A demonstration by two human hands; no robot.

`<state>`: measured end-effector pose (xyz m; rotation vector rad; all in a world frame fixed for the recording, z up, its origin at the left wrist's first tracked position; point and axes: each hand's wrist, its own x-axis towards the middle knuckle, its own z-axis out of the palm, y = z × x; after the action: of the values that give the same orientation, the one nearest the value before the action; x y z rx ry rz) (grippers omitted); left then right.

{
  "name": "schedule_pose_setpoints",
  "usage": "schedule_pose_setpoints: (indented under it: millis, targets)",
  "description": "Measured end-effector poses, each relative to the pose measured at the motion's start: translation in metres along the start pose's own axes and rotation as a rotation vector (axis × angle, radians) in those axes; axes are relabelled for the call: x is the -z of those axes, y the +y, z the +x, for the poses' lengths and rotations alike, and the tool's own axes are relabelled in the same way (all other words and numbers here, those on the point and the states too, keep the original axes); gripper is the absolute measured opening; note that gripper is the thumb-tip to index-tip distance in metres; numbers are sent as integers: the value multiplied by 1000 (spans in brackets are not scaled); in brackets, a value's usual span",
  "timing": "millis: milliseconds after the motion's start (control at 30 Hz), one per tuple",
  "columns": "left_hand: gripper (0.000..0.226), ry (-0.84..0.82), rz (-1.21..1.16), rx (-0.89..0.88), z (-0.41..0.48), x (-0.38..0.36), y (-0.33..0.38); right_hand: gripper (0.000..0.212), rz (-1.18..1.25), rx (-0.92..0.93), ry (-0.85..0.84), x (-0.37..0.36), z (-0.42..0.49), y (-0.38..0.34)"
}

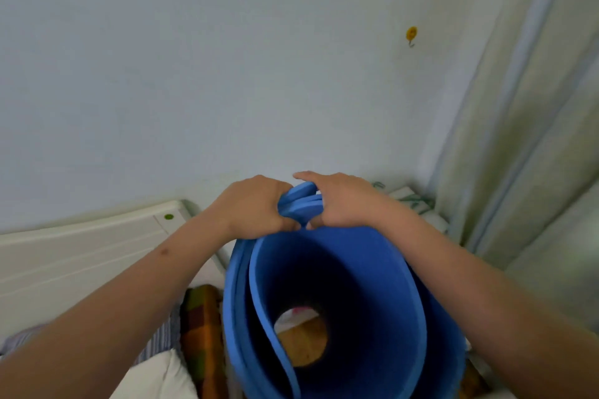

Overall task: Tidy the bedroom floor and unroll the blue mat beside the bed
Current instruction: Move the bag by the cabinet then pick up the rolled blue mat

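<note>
The blue mat (356, 285) stands upright as a loose roll in front of me, and I look down its hollow middle to a patch of wooden floor. My left hand (256, 204) and my right hand (340, 201) sit side by side on the far top rim. Both pinch the bunched foam layers there, fingers curled over the edge. The roll's lower end is out of the frame.
The white headboard of the bed (97, 249) runs along the left, with striped and checked bedding (197, 334) against the roll. A pale curtain (518, 139) hangs at the right. Folded white things (418, 204) lie in the corner. A yellow hook (411, 35) is on the wall.
</note>
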<state>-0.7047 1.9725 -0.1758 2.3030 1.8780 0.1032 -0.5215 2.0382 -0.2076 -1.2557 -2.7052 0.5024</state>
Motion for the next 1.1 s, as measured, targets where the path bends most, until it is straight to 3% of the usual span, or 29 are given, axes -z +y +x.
schedule_pose_setpoints:
  millis: [67, 233, 467, 700, 1100]
  targets:
    - [33, -6, -22, -35, -10, 7, 17, 92, 29, -4, -13, 12, -22, -1]
    - [30, -92, -84, -160, -25, 2, 62, 48, 19, -158, -58, 22, -89, -1]
    - [29, -165, -42, -478, -45, -56, 148, 47, 58, -440, -94, -5, -219, 14]
    - [41, -198, -48, -789, -61, -102, 264, 37, 70, -735, 27, -21, -361, 33]
    - [39, -81, -36, -1067, -96, -205, 429, 25, -104, -974, 250, -82, -543, 82]
